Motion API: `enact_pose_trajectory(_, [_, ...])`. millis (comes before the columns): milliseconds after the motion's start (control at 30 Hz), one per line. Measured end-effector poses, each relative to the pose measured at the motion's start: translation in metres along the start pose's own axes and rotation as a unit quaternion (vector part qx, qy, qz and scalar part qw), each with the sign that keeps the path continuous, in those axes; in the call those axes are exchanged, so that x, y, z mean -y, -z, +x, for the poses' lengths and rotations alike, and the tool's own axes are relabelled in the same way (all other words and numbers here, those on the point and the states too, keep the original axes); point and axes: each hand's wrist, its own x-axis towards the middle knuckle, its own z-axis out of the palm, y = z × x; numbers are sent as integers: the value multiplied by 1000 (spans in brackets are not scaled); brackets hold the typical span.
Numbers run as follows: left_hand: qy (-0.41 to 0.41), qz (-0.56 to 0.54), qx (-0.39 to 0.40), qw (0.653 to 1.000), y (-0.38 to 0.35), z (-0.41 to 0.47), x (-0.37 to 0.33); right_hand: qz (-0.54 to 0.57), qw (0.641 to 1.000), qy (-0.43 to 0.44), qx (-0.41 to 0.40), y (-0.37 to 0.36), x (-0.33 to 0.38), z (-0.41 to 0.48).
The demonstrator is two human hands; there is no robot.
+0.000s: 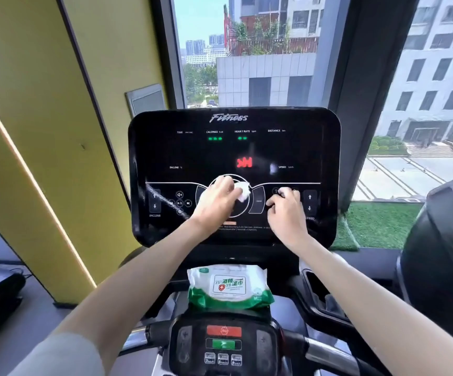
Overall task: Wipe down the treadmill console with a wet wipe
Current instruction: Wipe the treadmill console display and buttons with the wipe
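Observation:
The black treadmill console (233, 150) stands upright in front of me, its display lit with green and red marks. My left hand (214, 200) holds a crumpled white wet wipe (243, 190) against the round centre control of the console. My right hand (286, 210) rests with curled fingers on the console's lower right, beside the speed arrows, and holds nothing that I can see. A green and white pack of wet wipes (229, 287) lies on the ledge below the console.
A lower control panel (224, 346) with a red and a green button sits between the handlebars (325, 351). A yellow wall (43, 131) is on the left, a window (247, 50) lies ahead, and a dark machine (442, 267) stands at the right.

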Motion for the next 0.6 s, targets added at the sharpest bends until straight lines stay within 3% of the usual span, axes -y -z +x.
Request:
enact_pose_trajectory(100, [-201,52,90,974,-30,-28,-13,-11,1000,-5,14,-5,-9,-18])
enact_pose_trajectory(300, [-405,147,149,890,-37,-17,17,-16,999,12,40,-4,-12,-27])
enact_pose_trajectory(333, [-387,157,138,898,-30,-3,24,-15,999,14,39,-3,-11,-26])
enact_pose_trajectory(367, [-329,133,110,929,-22,13,31,-14,999,14,38,-2,-10,-23])
enact_pose_trajectory(433, [-124,84,75,986,-8,40,46,-13,999,17,32,1,-8,-17])
enact_pose_trajectory(500, [86,62,15,994,10,60,53,-18,999,25,26,4,-4,-9])
enact_pose_trajectory(533, [139,41,-33,989,15,65,57,-19,999,30,23,5,-3,-4])
enact_pose_trajectory(600, [156,20,-83,984,27,67,60,-13,999,39,16,9,2,6])
